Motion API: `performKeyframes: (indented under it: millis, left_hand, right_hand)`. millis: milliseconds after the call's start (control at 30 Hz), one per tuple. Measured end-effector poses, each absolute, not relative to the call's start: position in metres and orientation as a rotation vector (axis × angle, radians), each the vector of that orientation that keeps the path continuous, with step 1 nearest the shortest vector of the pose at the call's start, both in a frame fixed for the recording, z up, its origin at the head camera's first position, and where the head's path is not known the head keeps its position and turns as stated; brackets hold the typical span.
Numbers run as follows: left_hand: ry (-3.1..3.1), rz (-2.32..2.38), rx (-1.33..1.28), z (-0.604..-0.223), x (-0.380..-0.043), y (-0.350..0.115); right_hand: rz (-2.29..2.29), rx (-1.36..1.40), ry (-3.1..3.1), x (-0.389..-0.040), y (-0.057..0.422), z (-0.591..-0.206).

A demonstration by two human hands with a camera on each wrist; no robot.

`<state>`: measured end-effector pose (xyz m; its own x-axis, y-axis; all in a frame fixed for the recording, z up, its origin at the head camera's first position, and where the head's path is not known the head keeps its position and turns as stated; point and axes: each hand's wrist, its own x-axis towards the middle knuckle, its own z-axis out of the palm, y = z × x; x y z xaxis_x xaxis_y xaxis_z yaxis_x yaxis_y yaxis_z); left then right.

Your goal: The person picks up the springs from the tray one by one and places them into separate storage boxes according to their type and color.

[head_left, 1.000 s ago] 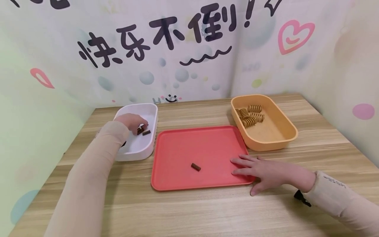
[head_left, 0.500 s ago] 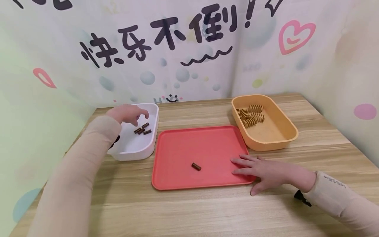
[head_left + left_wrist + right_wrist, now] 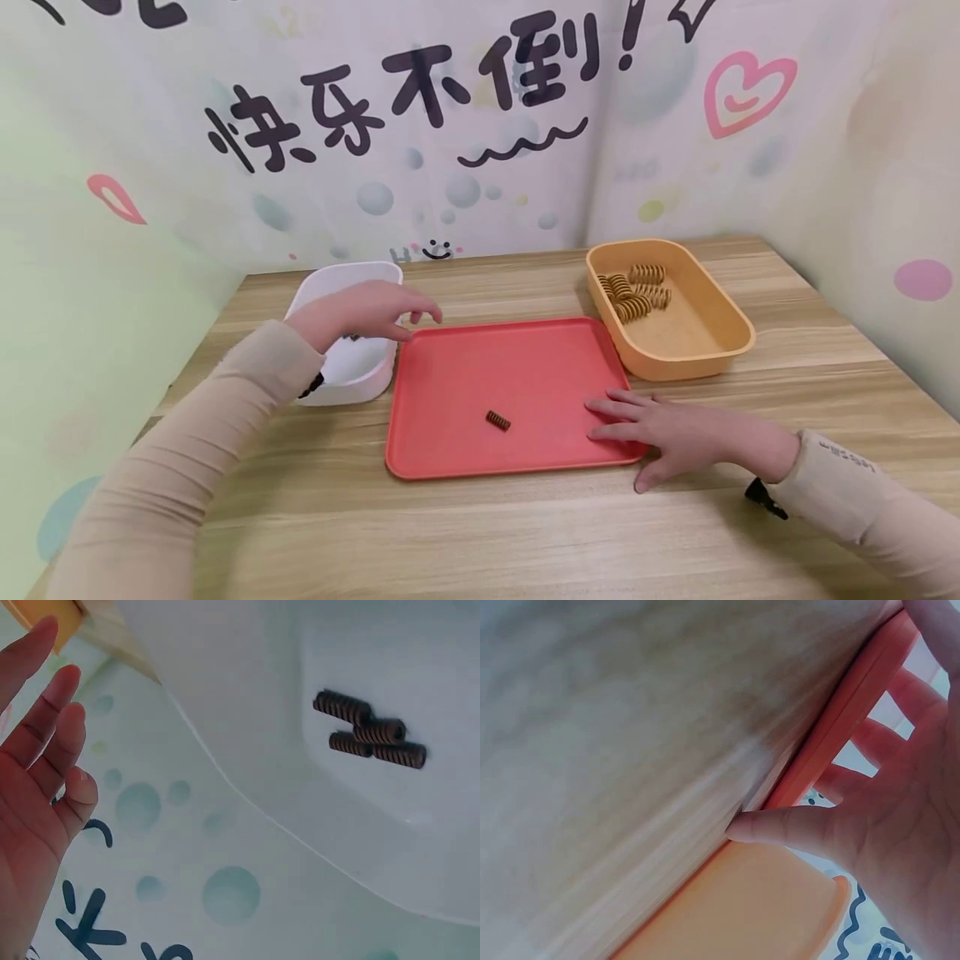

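Note:
My left hand [image 3: 367,310] hovers over the white bin's right side, fingertips near the red tray's far left corner. In the left wrist view its loosely bent fingers hold nothing. Several small dark springs [image 3: 379,732] lie together on the bottom of the white bin [image 3: 262,825]; the hand mostly hides them from the head view. One small spring [image 3: 498,420] lies on the red tray [image 3: 450,375]. My right hand [image 3: 686,437] rests with spread fingers over the tray's right edge, its thumb on the wooden table in front of the edge.
An orange bin [image 3: 693,333] with several larger golden springs [image 3: 633,309] stands behind the tray's right corner, close against it. A printed cloth [image 3: 517,200] hangs behind the wooden table [image 3: 480,533].
My left hand has lifted out of the white bin and moved right toward the tray, leaving several springs behind in the bin. The right hand and the tray's spring stay put.

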<state>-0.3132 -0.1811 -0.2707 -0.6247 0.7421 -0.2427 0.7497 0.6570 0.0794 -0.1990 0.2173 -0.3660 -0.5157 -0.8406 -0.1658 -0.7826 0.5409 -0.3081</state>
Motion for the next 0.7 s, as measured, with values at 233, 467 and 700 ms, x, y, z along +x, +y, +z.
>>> performKeyframes:
  millis: [233, 467, 700]
  left_hand:
    - [2.552, 0.033, 1.490, -0.286, -0.298, -0.152]
    - [2.394, -0.022, 1.603, -0.303, -0.287, -0.120]
    - [2.318, 0.004, 1.657, -0.316, -0.281, -0.102]
  right_hand:
    - [-0.278, -1.315, 2.472, -0.198, 0.216, -0.365]
    - [-0.275, -1.307, 2.471, -0.198, 0.216, -0.364]
    - [-0.271, -1.308, 2.474, -0.198, 0.216, -0.364]
